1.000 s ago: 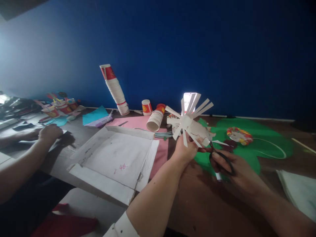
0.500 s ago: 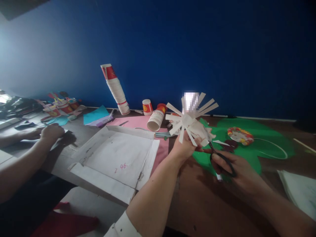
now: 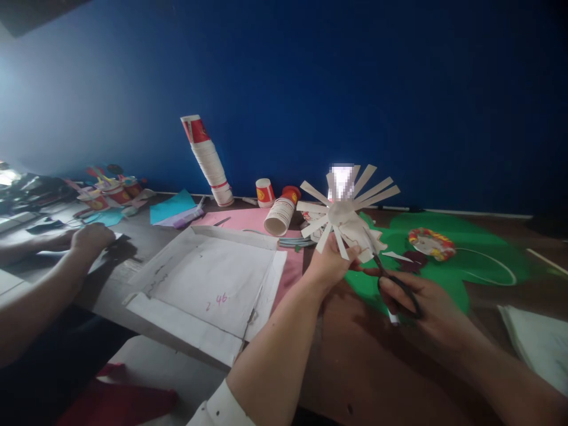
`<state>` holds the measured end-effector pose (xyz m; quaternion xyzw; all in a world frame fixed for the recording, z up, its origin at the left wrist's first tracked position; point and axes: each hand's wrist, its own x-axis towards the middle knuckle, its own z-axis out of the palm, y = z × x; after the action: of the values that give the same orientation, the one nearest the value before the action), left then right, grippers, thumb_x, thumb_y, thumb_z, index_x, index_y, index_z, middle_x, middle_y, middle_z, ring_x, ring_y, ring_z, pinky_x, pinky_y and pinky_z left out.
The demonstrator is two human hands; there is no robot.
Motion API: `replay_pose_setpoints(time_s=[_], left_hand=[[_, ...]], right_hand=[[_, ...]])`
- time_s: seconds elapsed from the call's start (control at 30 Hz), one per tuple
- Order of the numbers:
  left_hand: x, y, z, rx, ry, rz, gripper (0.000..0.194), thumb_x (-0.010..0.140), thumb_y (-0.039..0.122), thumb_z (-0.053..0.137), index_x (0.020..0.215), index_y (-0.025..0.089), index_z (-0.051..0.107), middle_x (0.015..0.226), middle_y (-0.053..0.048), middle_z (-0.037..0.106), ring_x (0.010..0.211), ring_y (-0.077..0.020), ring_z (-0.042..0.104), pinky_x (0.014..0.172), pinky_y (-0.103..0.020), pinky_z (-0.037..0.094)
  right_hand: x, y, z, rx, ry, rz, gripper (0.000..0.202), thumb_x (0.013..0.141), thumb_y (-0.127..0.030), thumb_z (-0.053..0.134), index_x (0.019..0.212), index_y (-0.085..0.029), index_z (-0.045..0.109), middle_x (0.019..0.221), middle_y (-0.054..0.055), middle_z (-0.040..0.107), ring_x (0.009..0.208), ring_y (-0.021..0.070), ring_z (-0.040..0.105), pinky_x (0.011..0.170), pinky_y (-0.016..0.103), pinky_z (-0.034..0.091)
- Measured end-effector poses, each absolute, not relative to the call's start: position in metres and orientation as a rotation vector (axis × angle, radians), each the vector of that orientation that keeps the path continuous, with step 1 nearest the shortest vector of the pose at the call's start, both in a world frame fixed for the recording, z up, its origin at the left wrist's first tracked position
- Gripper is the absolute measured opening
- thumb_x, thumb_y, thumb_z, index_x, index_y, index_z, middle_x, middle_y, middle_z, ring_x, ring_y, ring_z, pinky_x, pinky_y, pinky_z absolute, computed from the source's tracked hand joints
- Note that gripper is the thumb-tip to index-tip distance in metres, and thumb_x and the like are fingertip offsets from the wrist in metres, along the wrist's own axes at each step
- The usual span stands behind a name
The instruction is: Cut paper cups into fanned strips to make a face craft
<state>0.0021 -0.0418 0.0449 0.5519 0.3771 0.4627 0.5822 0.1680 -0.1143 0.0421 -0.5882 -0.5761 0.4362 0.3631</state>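
A white paper cup cut into strips (image 3: 341, 214) fans out like a flower, its round base facing me. My left hand (image 3: 331, 261) grips it from below by its lower strips. Black-handled scissors (image 3: 410, 291) are in my right hand (image 3: 412, 296), with the fingers wrapped round the handles. The scissor blades point up at the lower right strip of the cut cup. Beneath my hands lies a green paper sheet (image 3: 483, 236), with a small white scrap (image 3: 396, 256) near the blades.
A shallow white box lid (image 3: 213, 278) lies left of my left arm. Behind it stand a leaning tall cup stack (image 3: 208, 163), a single cup (image 3: 265, 193) and a tipped stack (image 3: 279, 216). A beaded ring (image 3: 432, 244) is at right. Another person's hands (image 3: 93, 236) work at far left.
The cut cup has turned slightly in my left hand, its right strips shifting outward to the right. My right hand and the scissors have barely moved.
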Motion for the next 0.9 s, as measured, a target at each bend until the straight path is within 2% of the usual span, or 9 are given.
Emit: replay_pose_setpoints(time_s=[0.13,0.27,0.47,0.67,0.9], left_hand=[[0.0021,-0.0423,0.0448,1.283,0.911,1.076,0.013,0.088,0.016,0.063,0.077,0.015,0.055,0.062,0.003,0.053,0.056,-0.0096,0.055,0.059,-0.024,0.052],[0.0021,-0.0436,0.0460,1.273,0.955,1.077,0.012,0.088,0.014,0.062,0.078,0.016,0.055,0.062,0.003,0.054,0.055,-0.0092,0.055,0.058,-0.023,0.051],[0.0024,-0.0435,0.0465,1.251,1.002,1.087,0.011,0.088,0.014,0.063,0.081,0.016,0.055,0.065,0.003,0.056,0.056,-0.0092,0.056,0.059,-0.023,0.052],[0.0018,-0.0416,0.0422,1.264,1.032,1.112,0.010,0.086,0.016,0.067,0.084,0.017,0.057,0.070,0.002,0.057,0.062,-0.0102,0.057,0.059,-0.022,0.052],[0.0013,-0.0391,0.0384,1.281,1.052,1.109,0.007,0.086,0.020,0.065,0.088,0.016,0.060,0.075,0.000,0.060,0.062,-0.0104,0.058,0.060,-0.023,0.051]], right_hand=[[0.1693,-0.1131,0.0415,-1.523,-1.498,1.127,0.060,0.074,-0.073,0.065,0.098,-0.019,0.078,0.055,-0.002,0.051,0.052,0.0139,0.045,0.046,0.027,0.043],[0.1693,-0.1144,0.0415,-1.508,-1.447,1.136,0.060,0.075,-0.068,0.068,0.106,-0.018,0.078,0.057,-0.002,0.052,0.052,0.0132,0.044,0.046,0.027,0.040],[0.1690,-0.1156,0.0427,-1.506,-1.436,1.153,0.057,0.075,-0.063,0.069,0.108,-0.018,0.078,0.057,-0.002,0.051,0.052,0.0135,0.042,0.047,0.029,0.040],[0.1704,-0.1132,0.0411,-1.514,-1.464,1.137,0.052,0.072,-0.061,0.071,0.102,-0.019,0.080,0.057,-0.001,0.053,0.053,0.0143,0.043,0.049,0.029,0.039],[0.1703,-0.1120,0.0425,-1.517,-1.492,1.133,0.056,0.072,-0.065,0.070,0.103,-0.018,0.080,0.055,-0.001,0.053,0.052,0.0147,0.043,0.048,0.029,0.037]])
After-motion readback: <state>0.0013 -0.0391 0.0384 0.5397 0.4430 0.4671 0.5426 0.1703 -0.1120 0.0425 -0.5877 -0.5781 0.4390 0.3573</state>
